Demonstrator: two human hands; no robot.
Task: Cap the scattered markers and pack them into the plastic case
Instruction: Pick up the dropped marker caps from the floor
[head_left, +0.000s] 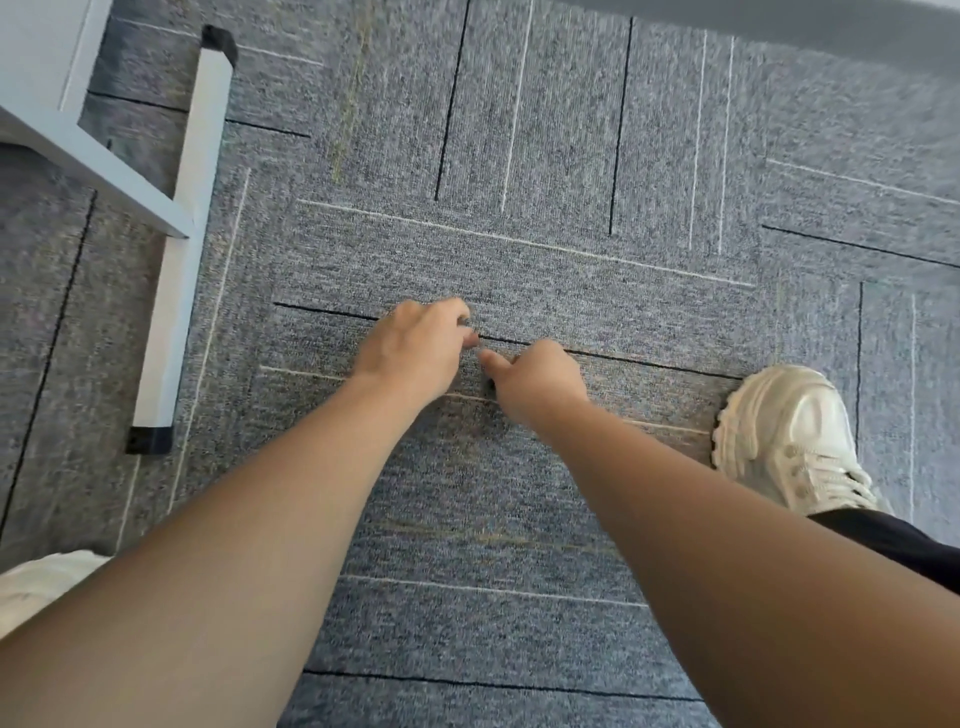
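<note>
Open carpet (571, 156) ahead and between arms. Grey metal frame (174, 270) with black end caps bounds left side, white sneaker (789, 431) close on right. Left hand (415, 348) and right hand (535, 384) low over carpet, thumbs nearly touching, fingers curled under — grip hidden, cannot tell if anything held. Small dark bit (489, 384) under right thumb — marker part or not, too blurred.

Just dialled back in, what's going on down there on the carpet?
A person bends over the grey carpet with both arms stretched down. The left hand and right hand are almost touching, fingers curled. Whatever they hold is mostly hidden; only a small dark bit shows under the right hand. No case is in view. A white shoe stands to the right, a table leg to the left.
</note>
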